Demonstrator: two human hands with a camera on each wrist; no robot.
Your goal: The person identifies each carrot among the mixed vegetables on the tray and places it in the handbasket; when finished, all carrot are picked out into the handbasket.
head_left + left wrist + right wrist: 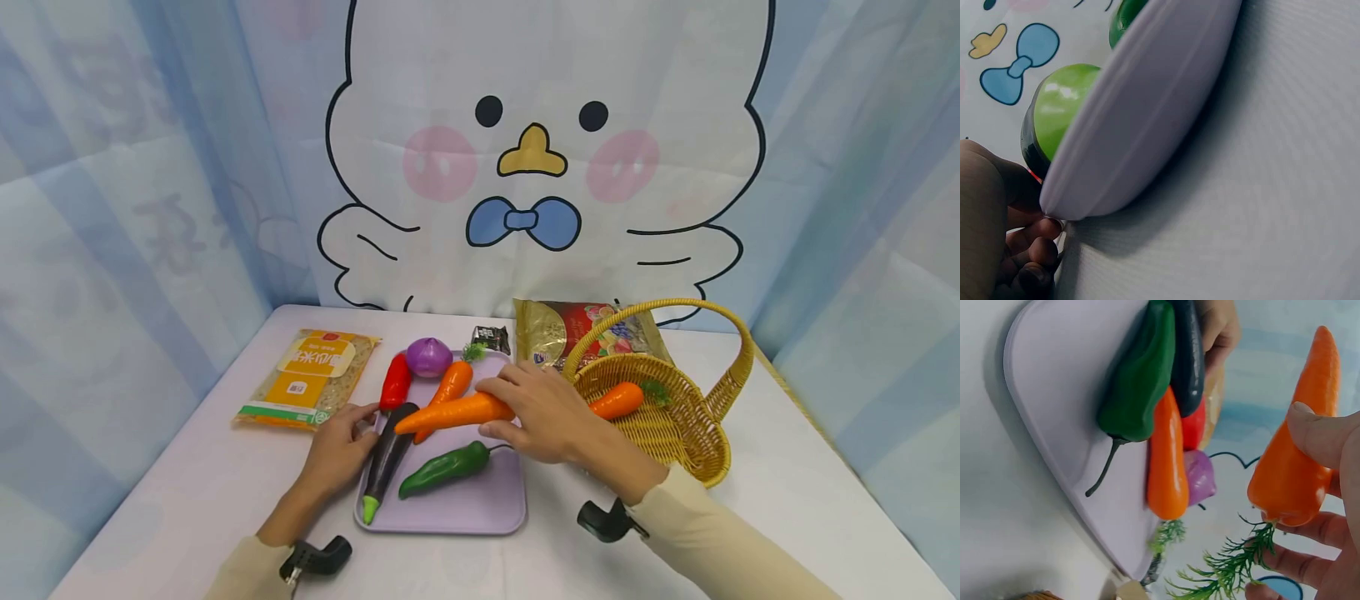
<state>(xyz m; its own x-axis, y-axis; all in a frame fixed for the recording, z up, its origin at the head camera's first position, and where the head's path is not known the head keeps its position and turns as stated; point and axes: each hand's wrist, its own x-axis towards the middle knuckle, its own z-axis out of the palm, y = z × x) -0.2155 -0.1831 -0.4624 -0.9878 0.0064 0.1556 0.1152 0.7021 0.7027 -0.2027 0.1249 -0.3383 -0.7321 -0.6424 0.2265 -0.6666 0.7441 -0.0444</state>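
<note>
My right hand (543,412) holds an orange carrot (453,412) above a lilac tray (495,500). In the right wrist view the thumb presses on the carrot (1304,450), and green fronds hang from its thick end. With my left hand (341,442) I pinch the tray's left rim, beside a dark eggplant (388,458); the left wrist view shows the fingers at the rim. Also on the tray lie a green pepper (446,468), a second carrot (453,383), a red pepper (396,383) and a purple onion (429,357).
To the right stands a yellow wicker basket (701,417) with a tall handle and another carrot (618,401) inside. Behind it lies a gold and red food bag (543,333). A yellow grain packet (315,375) lies left; a small black packet (491,337) sits behind the tray.
</note>
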